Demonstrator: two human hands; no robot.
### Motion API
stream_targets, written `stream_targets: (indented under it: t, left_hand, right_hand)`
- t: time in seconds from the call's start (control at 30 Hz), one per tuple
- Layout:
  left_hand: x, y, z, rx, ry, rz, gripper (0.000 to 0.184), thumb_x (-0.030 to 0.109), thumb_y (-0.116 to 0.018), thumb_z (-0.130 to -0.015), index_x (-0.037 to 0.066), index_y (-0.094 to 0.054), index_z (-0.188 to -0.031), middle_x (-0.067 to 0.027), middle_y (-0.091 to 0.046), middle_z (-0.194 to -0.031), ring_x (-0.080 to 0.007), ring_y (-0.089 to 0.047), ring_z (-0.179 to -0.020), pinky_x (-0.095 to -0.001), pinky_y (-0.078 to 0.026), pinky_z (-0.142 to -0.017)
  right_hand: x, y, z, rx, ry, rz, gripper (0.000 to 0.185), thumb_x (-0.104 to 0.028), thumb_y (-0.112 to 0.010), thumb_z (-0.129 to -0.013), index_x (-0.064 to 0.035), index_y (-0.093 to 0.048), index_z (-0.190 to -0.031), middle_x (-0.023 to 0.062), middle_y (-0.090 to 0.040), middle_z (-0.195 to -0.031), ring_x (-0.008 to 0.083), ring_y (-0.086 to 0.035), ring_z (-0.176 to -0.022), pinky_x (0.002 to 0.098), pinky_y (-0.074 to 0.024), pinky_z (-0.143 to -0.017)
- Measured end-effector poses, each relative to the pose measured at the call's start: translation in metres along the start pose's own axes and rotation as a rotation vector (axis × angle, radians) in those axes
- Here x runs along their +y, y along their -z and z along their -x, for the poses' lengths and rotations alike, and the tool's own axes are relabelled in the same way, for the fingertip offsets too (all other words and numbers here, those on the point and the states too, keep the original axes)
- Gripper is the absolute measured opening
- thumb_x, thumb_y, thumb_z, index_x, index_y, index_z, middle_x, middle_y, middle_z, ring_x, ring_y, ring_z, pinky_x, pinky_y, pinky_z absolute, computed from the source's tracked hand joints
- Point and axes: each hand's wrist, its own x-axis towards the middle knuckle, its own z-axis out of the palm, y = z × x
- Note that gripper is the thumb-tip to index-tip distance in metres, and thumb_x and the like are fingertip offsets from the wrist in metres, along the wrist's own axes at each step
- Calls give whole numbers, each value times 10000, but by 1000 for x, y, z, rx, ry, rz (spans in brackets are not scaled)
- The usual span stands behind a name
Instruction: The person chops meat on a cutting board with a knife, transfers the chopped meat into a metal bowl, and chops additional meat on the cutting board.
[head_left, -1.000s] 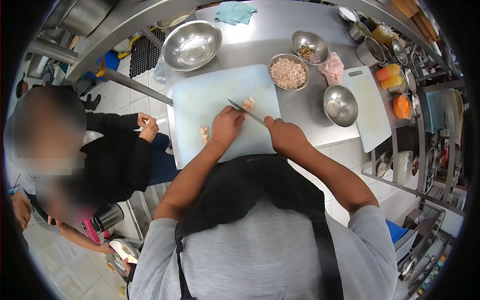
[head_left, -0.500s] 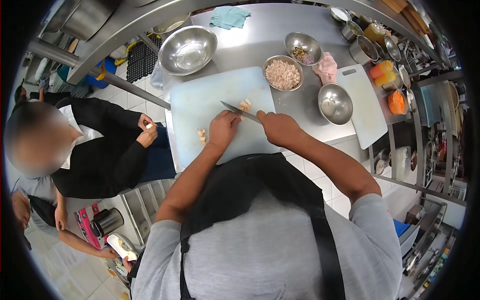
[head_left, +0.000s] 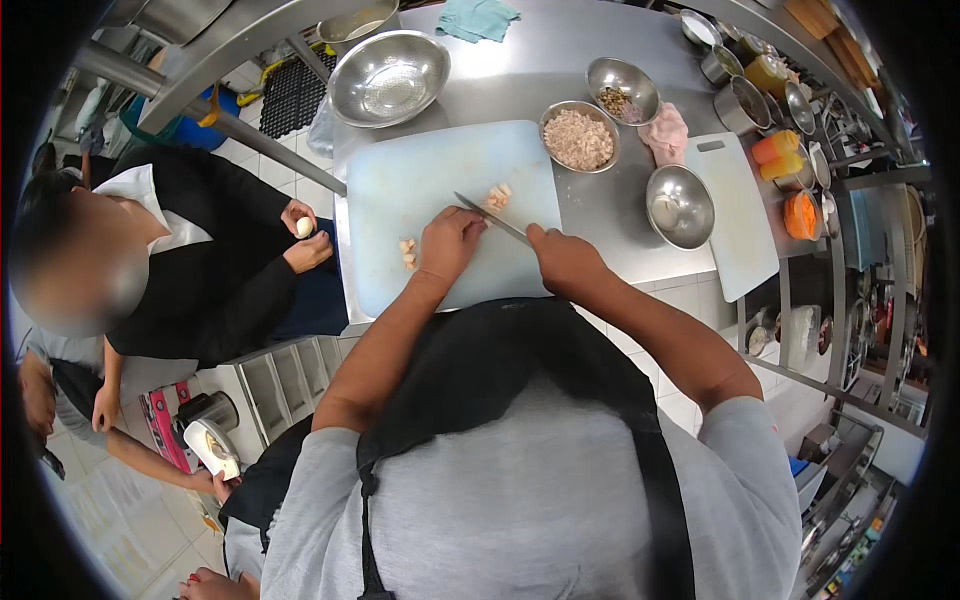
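My right hand (head_left: 568,260) grips the handle of a kitchen knife (head_left: 508,226), whose blade slants up and left over a pale blue cutting board (head_left: 385,185). My left hand (head_left: 450,242) is closed beside the blade, fingertips curled near its edge. Whatever those fingertips press on is too small and too covered to name. Just beyond the blade lies a small cluster of pale pink diced food (head_left: 498,196). A second little group of the same diced pieces (head_left: 408,252) rests to the left of my left hand.
Beyond the board are a perforated steel bowl (head_left: 388,80), a bowl of chopped pale food (head_left: 580,138) and a smaller mixed bowl (head_left: 622,90). To the right stand a steel bowl (head_left: 680,208) and a white board (head_left: 735,220). A person (head_left: 220,240) stands close at left, holding something small and white.
The whole view has shifted slightly. The diced cluster beyond the blade now lies a little apart from it. Both hands stay in nearly the same place, and the person at left has moved their hands.
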Motion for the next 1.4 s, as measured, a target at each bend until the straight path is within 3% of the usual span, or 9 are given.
stream_targets:
  t: [0.17,0.6,0.73,0.83,0.93,1.0,1.1,1.17,1.4]
  left_hand:
    - [-2,2,0,0,42,32,66,106,-769,-945,66,-808,-981,-134,-761,-970,-357,-746,-861,-461,-605,-788]
    - [0,0,14,30,-14,2,64,87,-734,-923,34,-761,-947,-167,-713,-969,-404,-702,-968,-501,-582,-856]
    - [12,42,16,-9,51,-159,87,81,-737,-888,42,-738,-965,-172,-709,-965,-397,-702,-950,-522,-583,-841]
    - [18,88,24,80,341,-330,131,126,-730,-881,49,-738,-986,-175,-726,-974,-386,-717,-978,-523,-593,-843]
    - [-36,71,30,-116,463,-421,189,191,-714,-889,49,-738,-1011,-195,-747,-1002,-392,-730,-1016,-537,-599,-867]
    - [-48,62,23,-163,473,-413,214,185,-660,-906,23,-731,-1027,-231,-754,-1033,-424,-733,-1042,-563,-592,-914]
    - [-35,25,3,-49,238,-336,185,105,-677,-886,57,-709,-1061,-212,-720,-1105,-411,-697,-1076,-555,-578,-894]
    - [0,16,-3,183,-68,-26,117,83,-677,-905,81,-683,-1022,-177,-672,-1055,-409,-681,-1008,-554,-554,-838]
    - [-3,-2,4,17,36,30,97,90,-699,-918,110,-660,-1004,-140,-620,-1012,-395,-668,-967,-523,-540,-792]
  right_hand:
    - [-7,31,-3,-3,27,-1,200,-58,-559,-997,-29,-539,-1194,229,-714,-962,431,-756,-838,542,-607,-727]
    - [-1,2,-8,-87,-41,-95,254,-55,-585,-987,-37,-486,-1221,264,-719,-1014,494,-721,-945,592,-562,-833]
    - [-13,29,-5,-44,-38,-97,258,-83,-600,-996,-28,-501,-1228,269,-714,-1027,481,-724,-971,583,-564,-850]
    - [-11,20,2,-46,-22,-154,301,-132,-610,-1021,-18,-513,-1282,278,-722,-1072,481,-716,-1020,593,-550,-887]
    - [-2,2,-11,-128,-26,-194,429,-164,-606,-1025,4,-511,-1408,302,-726,-1155,496,-700,-1080,600,-538,-925]
    - [11,-13,-15,-28,-6,-173,468,-164,-575,-1017,24,-506,-1440,341,-721,-1140,527,-692,-1089,609,-532,-948]
    - [33,-18,-23,-7,-59,-207,452,-163,-613,-1009,51,-501,-1391,383,-716,-1070,573,-687,-1046,641,-525,-886]
    - [32,-14,-25,-30,-64,-237,415,-126,-631,-1014,46,-484,-1362,385,-711,-1040,576,-687,-1037,638,-526,-870]
    - [30,-14,-27,-23,-49,-187,394,-107,-640,-1021,32,-469,-1348,390,-706,-1051,586,-678,-1040,640,-523,-862]
